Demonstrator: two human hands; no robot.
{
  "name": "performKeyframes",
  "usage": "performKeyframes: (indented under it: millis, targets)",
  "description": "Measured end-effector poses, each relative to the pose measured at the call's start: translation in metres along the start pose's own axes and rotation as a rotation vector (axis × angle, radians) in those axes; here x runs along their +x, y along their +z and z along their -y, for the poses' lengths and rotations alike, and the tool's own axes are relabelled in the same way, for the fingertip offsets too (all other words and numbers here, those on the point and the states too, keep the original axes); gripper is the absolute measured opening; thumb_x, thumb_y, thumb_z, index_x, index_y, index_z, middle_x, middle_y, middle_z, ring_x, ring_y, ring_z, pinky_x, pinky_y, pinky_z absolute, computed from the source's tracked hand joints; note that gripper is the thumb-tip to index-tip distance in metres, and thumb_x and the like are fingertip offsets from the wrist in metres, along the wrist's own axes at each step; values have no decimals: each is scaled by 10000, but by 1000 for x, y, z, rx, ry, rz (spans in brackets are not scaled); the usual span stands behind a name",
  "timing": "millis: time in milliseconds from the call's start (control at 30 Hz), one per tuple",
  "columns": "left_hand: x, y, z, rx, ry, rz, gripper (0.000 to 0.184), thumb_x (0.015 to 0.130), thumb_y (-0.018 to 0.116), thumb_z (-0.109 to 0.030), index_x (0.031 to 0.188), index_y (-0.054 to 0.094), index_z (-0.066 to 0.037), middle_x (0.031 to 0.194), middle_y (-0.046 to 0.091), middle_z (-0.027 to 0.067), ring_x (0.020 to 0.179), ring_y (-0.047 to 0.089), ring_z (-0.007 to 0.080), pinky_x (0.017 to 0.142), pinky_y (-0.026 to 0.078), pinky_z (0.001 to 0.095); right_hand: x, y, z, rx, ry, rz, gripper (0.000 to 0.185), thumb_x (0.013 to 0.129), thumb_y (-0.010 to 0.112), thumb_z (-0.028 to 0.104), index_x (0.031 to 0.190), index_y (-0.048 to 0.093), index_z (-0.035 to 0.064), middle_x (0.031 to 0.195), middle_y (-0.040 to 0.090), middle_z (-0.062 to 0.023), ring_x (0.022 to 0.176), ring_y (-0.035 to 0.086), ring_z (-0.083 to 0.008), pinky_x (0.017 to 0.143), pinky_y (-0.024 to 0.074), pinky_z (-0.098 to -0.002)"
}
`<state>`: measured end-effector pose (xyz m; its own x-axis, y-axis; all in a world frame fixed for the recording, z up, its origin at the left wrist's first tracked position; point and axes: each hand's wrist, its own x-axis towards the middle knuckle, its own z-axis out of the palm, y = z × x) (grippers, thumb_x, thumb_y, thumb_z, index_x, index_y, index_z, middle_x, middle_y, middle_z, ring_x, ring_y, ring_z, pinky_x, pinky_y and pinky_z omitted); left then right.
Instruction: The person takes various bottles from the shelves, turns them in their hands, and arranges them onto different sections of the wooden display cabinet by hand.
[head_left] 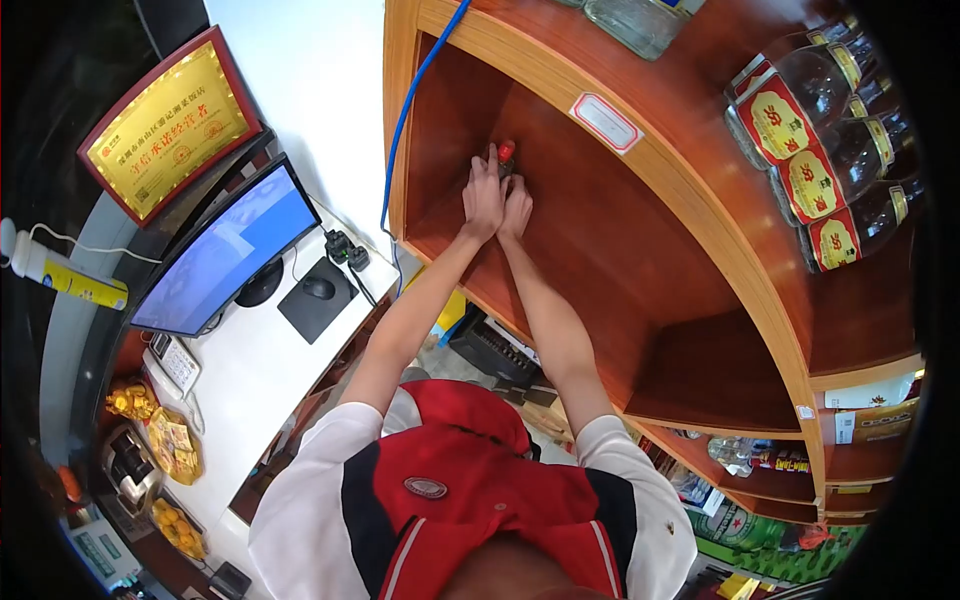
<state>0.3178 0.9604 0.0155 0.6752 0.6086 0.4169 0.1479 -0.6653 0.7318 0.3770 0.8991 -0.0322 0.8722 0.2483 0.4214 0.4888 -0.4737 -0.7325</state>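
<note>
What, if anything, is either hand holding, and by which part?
The left hand and right hand are at a red-topped bottle, around its body below the top; whether either grips it cannot be told.

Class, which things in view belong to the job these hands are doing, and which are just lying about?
Seemingly in the job:
red-topped object, at the fingertips
left hand
right hand
wooden compartment

Apparently just lying about:
monitor
black mouse
telephone
gold plaque

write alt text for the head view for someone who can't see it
A person's left hand and right hand are at a red-topped object inside a wooden compartment. A monitor stands on a desk at picture left, labelled bottles at right.
</note>
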Motion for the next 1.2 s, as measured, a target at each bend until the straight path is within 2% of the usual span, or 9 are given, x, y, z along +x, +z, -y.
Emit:
performKeyframes:
  millis: [100,367,500,667,767,900,1000,1133,1200]
  targets:
    - [18,10,7,9,-24,36,750,937,719,-134,1591,363,-43,1177,542,223,1026,658,435,809,571,517,10,5,6,-79,-26,-27,242,1012,596,214,1106,637,-5,1067,700,-274,946,696,-478,766,551,-550]
    - [35,12,13,-63,-66,103,417,940,704,-110,1268,453,-44,1213,566,265,959,666,515,764,568,586,21,20,0,-81,18,-74,226,1005,615,211,1113,626,13,1034,703,-273,936,694,-482,763,555,-570]
    - [36,13,17,-72,-61,139,500,943,699,-106,1362,433,-45,1220,560,267,961,667,514,760,570,582,23,24,-7,-107,-33,-88,220,1006,617,200,1114,621,9,1038,701,-288,949,690,-484,780,553,-566]
    - [14,2,14,-132,3,-14,708,961,709,-160,1547,326,-56,1232,552,267,985,659,500,782,570,567,1,9,-5,-44,53,-73,255,968,675,145,1158,619,-16,1043,702,-279,961,695,-458,818,557,-532]
    - [-22,-17,7,-182,-17,-49,675,980,696,-188,1543,356,-35,1184,568,236,1007,660,442,803,555,528,-39,-33,12,25,-43,-127,320,867,812,67,1104,630,-46,978,713,-199,862,722,-320,797,564,-414]
    - [-97,-44,-18,-262,-56,43,543,985,682,-167,1463,465,-28,1052,589,177,894,659,367,740,548,498,-122,-114,19,72,57,-125,222,914,805,168,904,677,-13,843,701,-103,767,674,-208,742,546,-361]
    - [-170,-41,-48,-318,61,98,430,996,671,-157,1384,544,-23,950,578,136,799,638,310,693,536,449,-202,-188,18,181,299,-123,301,993,750,228,845,673,-23,730,661,-57,634,558,-68,579,482,-281]
    - [-272,-18,-102,-413,72,328,323,1013,657,-154,1296,601,-8,893,608,119,727,640,261,670,528,395,-315,-296,-8,222,308,-242,503,1105,563,278,726,662,-39,671,654,-62,574,545,-87,546,435,-287]
    - [-324,-3,-134,-396,230,406,301,1008,659,-138,1273,607,-5,893,627,119,726,643,244,669,533,383,-378,-345,-38,239,418,-342,540,1119,527,278,703,660,-39,674,660,-77,573,560,-104,555,443,-293]
